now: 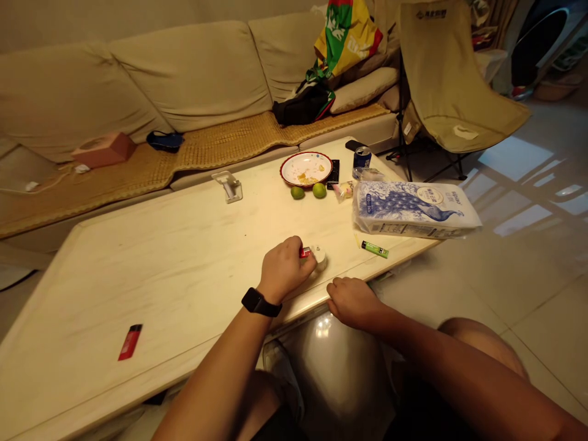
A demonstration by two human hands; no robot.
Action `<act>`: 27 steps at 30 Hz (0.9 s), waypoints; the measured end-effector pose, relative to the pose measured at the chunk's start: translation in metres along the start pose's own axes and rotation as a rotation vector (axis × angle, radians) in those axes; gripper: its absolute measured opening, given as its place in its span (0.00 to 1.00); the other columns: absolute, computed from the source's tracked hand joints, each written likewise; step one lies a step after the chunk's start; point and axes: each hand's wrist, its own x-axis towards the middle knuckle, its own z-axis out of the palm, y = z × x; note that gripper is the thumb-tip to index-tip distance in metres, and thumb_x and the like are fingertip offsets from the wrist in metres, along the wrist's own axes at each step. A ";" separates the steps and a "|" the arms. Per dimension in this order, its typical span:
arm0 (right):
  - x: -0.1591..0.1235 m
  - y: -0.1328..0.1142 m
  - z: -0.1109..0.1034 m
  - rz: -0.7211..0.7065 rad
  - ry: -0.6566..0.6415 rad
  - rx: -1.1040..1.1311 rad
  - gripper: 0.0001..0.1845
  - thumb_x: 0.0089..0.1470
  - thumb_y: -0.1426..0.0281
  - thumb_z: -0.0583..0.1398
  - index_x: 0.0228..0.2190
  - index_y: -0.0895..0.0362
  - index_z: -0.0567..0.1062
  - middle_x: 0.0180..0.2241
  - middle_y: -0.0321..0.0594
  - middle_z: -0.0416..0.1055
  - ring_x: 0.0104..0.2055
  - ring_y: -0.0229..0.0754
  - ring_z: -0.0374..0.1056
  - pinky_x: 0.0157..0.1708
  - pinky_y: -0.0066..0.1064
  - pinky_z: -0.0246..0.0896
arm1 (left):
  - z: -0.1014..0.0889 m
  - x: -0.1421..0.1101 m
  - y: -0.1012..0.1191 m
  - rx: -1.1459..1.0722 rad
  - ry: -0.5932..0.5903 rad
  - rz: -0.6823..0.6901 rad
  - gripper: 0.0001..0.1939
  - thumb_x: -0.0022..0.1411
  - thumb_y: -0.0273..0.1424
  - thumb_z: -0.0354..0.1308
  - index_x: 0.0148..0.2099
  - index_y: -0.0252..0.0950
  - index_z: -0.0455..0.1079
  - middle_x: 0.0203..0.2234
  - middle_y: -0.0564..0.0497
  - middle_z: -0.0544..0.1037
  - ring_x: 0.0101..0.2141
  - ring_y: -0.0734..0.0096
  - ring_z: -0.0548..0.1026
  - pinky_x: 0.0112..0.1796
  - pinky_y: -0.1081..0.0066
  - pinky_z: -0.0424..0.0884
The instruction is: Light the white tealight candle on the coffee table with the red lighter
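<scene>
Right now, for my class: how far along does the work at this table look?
Looks done: a red lighter lies set aside on the table. In hand: the left hand presses a small red item against a round white object. Left: a green lighter lies untouched beyond the right hand.

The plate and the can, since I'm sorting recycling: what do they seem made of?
The plate looks like glazed ceramic, glossy white with a red rim, though it could be plastic. The can looks like aluminium, with shiny printed sides.

Dim, warm light; bright glare on floor [519,174]
</scene>
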 end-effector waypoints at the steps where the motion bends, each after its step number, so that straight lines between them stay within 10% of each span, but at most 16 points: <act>1: 0.000 0.000 0.000 0.000 0.001 0.001 0.15 0.61 0.65 0.53 0.42 0.61 0.74 0.41 0.52 0.75 0.42 0.51 0.71 0.41 0.38 0.61 | 0.000 0.001 0.002 0.012 -0.009 0.003 0.10 0.62 0.40 0.51 0.36 0.39 0.63 0.29 0.50 0.75 0.30 0.64 0.72 0.30 0.65 0.59; 27: -0.001 0.001 0.000 0.002 0.009 0.022 0.13 0.61 0.66 0.54 0.40 0.60 0.75 0.39 0.50 0.75 0.41 0.49 0.71 0.40 0.36 0.61 | 0.002 0.005 0.008 0.057 -0.046 0.015 0.10 0.60 0.39 0.53 0.38 0.38 0.63 0.32 0.48 0.76 0.31 0.63 0.72 0.29 0.64 0.58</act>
